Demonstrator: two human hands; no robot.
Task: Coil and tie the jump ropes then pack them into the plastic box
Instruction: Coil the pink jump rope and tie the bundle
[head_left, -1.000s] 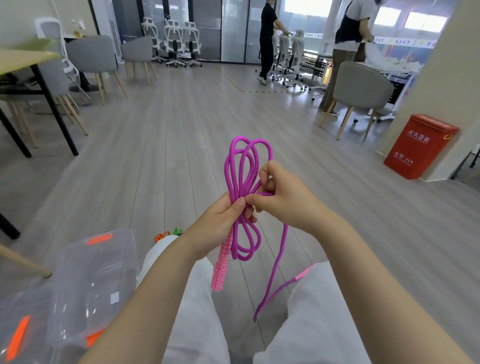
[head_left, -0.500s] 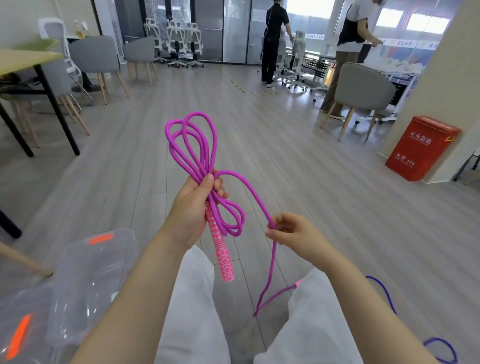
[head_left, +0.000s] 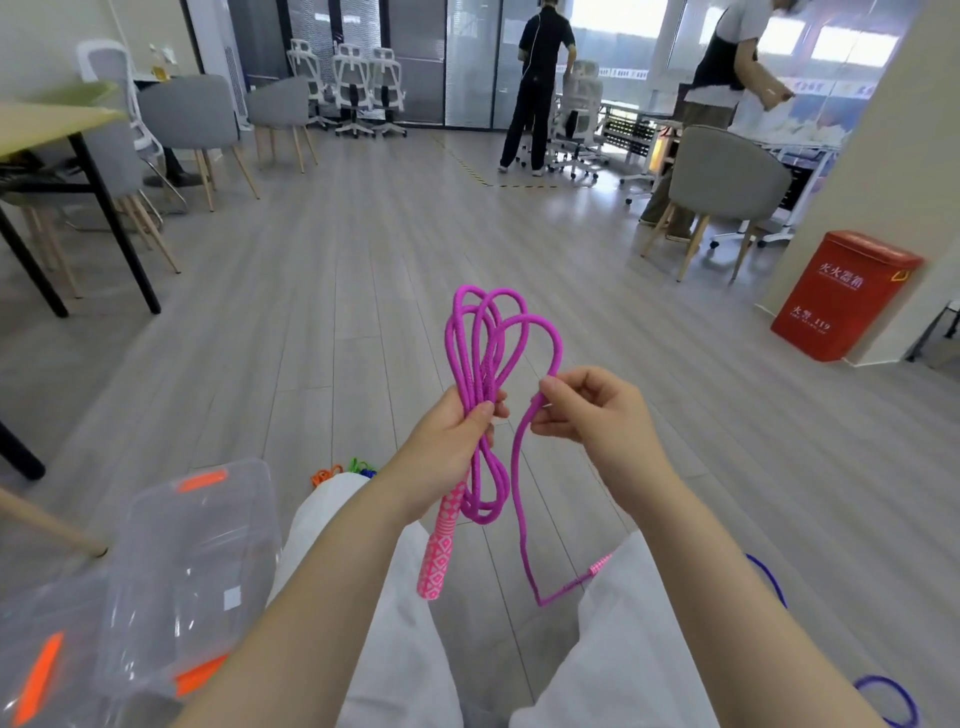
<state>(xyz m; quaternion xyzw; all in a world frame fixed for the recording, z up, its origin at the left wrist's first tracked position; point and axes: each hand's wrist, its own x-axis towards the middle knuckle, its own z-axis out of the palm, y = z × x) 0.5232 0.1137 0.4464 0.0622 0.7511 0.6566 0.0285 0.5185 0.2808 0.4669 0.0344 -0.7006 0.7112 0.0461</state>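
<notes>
A magenta jump rope (head_left: 483, 332) is gathered into several loops that stand up above my left hand (head_left: 452, 441), which grips the bundle at its middle. One pink patterned handle (head_left: 439, 545) hangs below that hand. My right hand (head_left: 592, 410) pinches the free strand just right of the bundle; that strand drops down to the second pink handle (head_left: 597, 564), partly hidden behind my right knee. The clear plastic box (head_left: 192, 551) with orange latches sits on the floor at the lower left.
Orange, green and blue rope ends (head_left: 343, 470) peek out beyond my left knee. A purple rope (head_left: 883, 696) lies on the floor at the lower right. A red bin (head_left: 841, 296) stands by the wall. Chairs, tables and two people stand farther back.
My left hand with the looped bundle moved right and lower. My right hand rose from near my knee and brought the free strand up beside the bundle.
</notes>
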